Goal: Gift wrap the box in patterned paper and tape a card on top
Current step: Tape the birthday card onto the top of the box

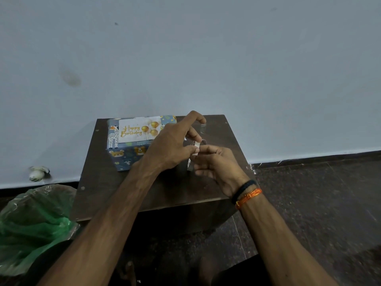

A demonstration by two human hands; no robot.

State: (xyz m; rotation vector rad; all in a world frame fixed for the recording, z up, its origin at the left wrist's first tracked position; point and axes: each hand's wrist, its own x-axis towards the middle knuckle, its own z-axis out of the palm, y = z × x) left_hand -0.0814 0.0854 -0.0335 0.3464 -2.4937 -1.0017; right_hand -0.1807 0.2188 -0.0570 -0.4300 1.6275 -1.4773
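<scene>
**Pulling tape for the card**

Wrapped box (132,149) sits at the surface's (165,193) far left, card (138,129) lying on top. My left hand (171,147) pinches the free tape end (196,149); my right hand (218,168) closes round the roll, mostly hidden. Judgement: draw a short strip taut, keep it untwisted, then bridge card edge and paper.
</scene>
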